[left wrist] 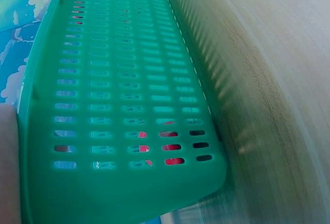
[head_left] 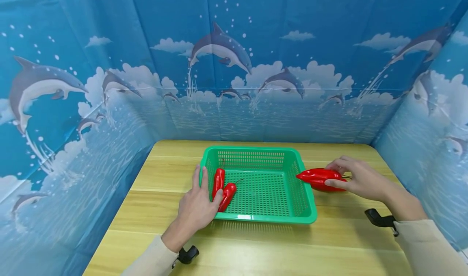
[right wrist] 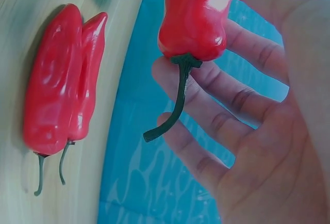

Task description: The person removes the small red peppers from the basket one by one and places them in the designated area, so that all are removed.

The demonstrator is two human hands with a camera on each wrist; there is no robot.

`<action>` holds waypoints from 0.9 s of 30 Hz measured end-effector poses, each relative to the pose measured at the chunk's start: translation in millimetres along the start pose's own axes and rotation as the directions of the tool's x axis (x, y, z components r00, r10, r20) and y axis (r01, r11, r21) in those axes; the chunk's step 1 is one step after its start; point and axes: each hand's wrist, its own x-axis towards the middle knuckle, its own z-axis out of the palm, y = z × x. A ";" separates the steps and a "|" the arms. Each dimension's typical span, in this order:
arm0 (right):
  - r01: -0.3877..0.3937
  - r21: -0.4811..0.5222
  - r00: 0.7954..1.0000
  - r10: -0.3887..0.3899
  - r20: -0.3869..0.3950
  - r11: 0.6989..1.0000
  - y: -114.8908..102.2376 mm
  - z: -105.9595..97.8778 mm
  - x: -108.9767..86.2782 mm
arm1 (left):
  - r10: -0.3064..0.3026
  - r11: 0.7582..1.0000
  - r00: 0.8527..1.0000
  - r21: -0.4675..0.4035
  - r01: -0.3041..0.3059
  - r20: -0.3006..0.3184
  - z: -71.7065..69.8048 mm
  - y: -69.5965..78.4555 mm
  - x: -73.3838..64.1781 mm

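A green plastic basket with slotted walls stands on the table. Two red peppers lie inside along its left side. My left hand rests on the basket's left front corner, fingers stretched along the left rim and thumb over the peppers. The left wrist view shows the slotted front wall, with red showing through some slots. To the right of the basket, my right hand pinches a red pepper between thumb and fingers, its green stem hanging toward the palm. Its tip points at the basket's right rim.
Two more red peppers lie side by side on the wooden table, beneath the right hand. A blue curtain printed with dolphins encloses the table at the back and both sides. Black wrist mounts stick out from the wrists.
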 end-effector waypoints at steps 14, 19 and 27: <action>-0.055 0.042 0.998 0.055 0.004 0.998 12.1 6.6 -12.2 | 0.001 1.000 1.000 -0.004 -0.001 0.006 -1.3 1.1 -0.5; -0.077 0.048 0.997 0.077 0.003 0.996 17.1 8.6 -18.1 | 0.001 1.000 1.000 0.003 -0.001 0.003 -1.6 1.7 -0.7; -0.112 0.055 0.994 0.112 0.002 0.992 27.5 12.5 -26.7 | -0.008 1.000 1.000 -0.006 0.008 0.011 -1.5 0.6 -0.1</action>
